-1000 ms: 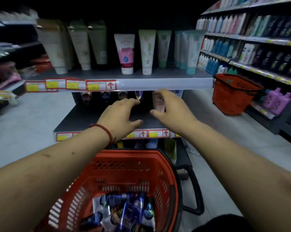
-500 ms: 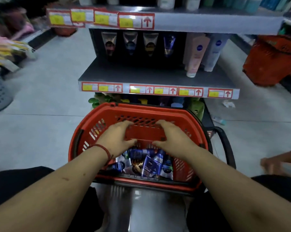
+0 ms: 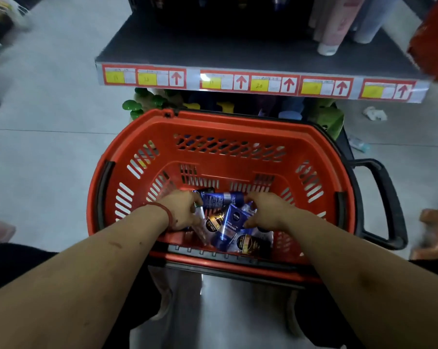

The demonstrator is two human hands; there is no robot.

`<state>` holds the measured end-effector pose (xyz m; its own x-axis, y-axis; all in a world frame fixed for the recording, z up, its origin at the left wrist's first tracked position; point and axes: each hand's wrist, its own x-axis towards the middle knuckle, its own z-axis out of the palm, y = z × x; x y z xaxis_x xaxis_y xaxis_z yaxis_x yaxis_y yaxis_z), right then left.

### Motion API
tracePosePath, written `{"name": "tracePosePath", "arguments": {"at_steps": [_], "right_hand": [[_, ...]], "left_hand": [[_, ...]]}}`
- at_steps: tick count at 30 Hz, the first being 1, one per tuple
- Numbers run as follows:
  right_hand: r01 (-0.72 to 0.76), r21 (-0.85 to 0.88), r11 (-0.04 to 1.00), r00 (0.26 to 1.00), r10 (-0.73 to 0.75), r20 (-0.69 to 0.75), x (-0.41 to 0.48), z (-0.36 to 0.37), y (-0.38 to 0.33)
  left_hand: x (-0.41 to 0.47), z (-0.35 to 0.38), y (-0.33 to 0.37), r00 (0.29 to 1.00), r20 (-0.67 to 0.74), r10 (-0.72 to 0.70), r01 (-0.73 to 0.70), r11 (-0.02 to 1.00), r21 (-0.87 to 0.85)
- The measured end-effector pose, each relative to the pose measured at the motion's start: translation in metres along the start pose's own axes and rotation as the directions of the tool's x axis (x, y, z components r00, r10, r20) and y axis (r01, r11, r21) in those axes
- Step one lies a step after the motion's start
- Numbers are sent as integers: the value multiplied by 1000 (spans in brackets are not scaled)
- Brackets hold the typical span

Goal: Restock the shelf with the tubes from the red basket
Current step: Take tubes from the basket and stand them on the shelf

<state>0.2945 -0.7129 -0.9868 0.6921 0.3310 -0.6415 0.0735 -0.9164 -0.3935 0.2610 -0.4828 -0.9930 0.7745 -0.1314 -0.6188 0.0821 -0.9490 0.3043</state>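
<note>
Moved: both hands, from the far wall of the red basket (image 3: 238, 124) half a second ago, down into its tube pile.
Floor (image 3: 49, 109): pale grey tile, blurred at far left.
Left hand (image 3: 181, 210): fingers curled at the cap end of a crosswise blue tube (image 3: 220, 199); grip hidden, cannot tell.
Nivea tube (image 3: 228, 227): blue, mid-pile, among dark tubes.
Right hand (image 3: 268, 212): curled over the pile; hold unclear.
Shelf (image 3: 238, 46): dark grey, behind the basket, price labels (image 3: 260, 83) along its edge.
Pink and white tubes (image 3: 331, 34): standing at shelf right, tops cut off.
</note>
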Motion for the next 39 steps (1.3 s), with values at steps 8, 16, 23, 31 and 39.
{"name": "tracePosePath", "arguments": {"at_steps": [8, 16, 23, 31, 39], "right_hand": [[-125, 3, 992, 983, 123, 138, 64, 29, 29], [-311, 183, 933, 931, 260, 254, 111, 57, 32], [-501, 533, 682, 865, 407, 293, 131, 87, 31], [-522, 744, 417, 846, 367, 388, 135, 97, 50], [-337, 855, 393, 927, 296, 230, 131, 61, 37]], "left_hand": [[65, 21, 8, 985, 170, -2, 12, 998, -58], [113, 51, 11, 952, 304, -30, 71, 990, -126], [130, 73, 21, 953, 304, -22, 45, 996, -71], [144, 79, 4, 945, 313, -93, 189, 937, -294], [131, 46, 3, 973, 192, -128, 226, 703, -674]]}}
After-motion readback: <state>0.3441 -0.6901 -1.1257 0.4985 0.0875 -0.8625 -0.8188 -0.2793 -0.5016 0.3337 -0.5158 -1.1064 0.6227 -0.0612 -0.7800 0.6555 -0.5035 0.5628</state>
